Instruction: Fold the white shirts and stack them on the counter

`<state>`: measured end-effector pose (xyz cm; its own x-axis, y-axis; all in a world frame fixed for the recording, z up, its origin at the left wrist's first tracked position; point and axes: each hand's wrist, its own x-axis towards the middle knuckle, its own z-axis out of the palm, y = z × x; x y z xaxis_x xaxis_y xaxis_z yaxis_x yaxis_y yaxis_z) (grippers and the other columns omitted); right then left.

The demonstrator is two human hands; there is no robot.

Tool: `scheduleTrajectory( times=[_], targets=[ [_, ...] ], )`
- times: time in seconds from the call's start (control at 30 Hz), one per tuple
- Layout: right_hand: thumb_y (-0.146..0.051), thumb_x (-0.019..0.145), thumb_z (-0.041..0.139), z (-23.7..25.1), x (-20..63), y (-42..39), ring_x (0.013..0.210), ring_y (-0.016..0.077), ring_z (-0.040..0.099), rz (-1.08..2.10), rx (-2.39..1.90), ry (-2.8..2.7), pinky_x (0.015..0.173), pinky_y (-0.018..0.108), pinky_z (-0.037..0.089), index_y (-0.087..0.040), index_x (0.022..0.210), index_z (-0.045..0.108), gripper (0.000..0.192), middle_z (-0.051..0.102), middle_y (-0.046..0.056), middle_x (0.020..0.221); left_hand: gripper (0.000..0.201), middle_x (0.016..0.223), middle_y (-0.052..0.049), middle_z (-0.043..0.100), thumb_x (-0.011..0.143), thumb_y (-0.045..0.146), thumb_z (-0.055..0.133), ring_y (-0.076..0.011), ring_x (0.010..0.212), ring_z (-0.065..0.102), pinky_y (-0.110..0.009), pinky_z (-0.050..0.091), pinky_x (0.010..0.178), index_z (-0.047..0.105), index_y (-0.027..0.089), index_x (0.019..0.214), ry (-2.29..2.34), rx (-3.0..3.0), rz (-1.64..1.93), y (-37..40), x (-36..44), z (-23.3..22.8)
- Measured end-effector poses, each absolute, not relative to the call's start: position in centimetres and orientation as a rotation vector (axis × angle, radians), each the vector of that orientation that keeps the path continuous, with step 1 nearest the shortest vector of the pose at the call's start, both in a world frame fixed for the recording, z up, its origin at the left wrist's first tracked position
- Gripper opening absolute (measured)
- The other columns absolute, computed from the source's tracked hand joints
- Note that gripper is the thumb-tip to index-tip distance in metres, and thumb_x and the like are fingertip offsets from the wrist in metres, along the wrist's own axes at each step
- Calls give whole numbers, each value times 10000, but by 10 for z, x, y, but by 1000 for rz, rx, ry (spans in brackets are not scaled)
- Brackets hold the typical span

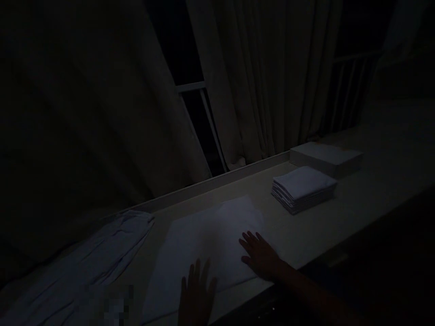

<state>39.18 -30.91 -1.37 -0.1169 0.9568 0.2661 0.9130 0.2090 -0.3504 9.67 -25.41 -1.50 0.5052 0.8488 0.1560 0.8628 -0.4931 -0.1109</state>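
A white cloth (210,235) lies spread on the pale tabletop in dim light. My left hand (196,292) is over its near edge, fingers spread and holding nothing. Toward the cloth's right side, my right hand (258,254) is laid with its fingers apart, palm down. To the right sits a neat stack of folded white cloths (304,188). On the left, a loose heap of rumpled white cloth (98,253) stretches toward the near corner.
Behind the folded stack stands a white box-like block (326,156); its kind is unclear. Long curtains (265,90) hang along the table's back edge, with a dark gap (190,108) between them. The long table (360,199) runs off to the right.
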Motion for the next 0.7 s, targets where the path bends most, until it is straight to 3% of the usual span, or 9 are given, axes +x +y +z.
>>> scheduleTrajectory(
  times=[0.23,0.33,0.43,0.53,0.7],
  targets=[
    [-528,966,290,-33,429,-308,1426,270,225,62,-1909,-1677,1162,498,146,-170,1456,375,613,300,119,1531,577,1580,-60,158,948,445,268,-299,1453,121,-572,207,1123,250,262,1495,-1580,-2525,26,-258,95,-14],
    [-482,970,268,-37,445,-307,1349,234,386,155,-1767,-1284,1121,448,290,-180,1387,462,550,441,119,1453,556,1542,-72,285,943,410,302,-323,1433,206,-634,267,1073,273,301,1487,-1472,-2535,-58,-258,87,-20],
    [-460,947,287,-37,463,-304,1105,231,604,290,-1613,-729,945,417,475,-162,1269,531,502,606,147,1241,535,1487,-103,393,938,356,323,-349,1406,273,-665,323,1028,337,274,1467,-1374,-2562,-134,-259,91,-23],
    [-421,903,359,-34,471,-303,886,218,670,393,-1529,-544,788,383,531,-152,1177,559,433,666,127,1057,529,1518,-129,332,943,346,331,-336,1419,235,-614,295,1091,388,176,1441,-1253,-2622,-193,-272,120,-14],
    [-342,868,411,-22,469,-316,911,222,639,224,-1733,-785,830,367,490,-189,1012,632,305,680,99,977,593,1582,-58,185,942,368,382,-277,1455,113,-554,235,1161,237,228,1499,-806,-2917,-256,-308,206,13]
  ],
)
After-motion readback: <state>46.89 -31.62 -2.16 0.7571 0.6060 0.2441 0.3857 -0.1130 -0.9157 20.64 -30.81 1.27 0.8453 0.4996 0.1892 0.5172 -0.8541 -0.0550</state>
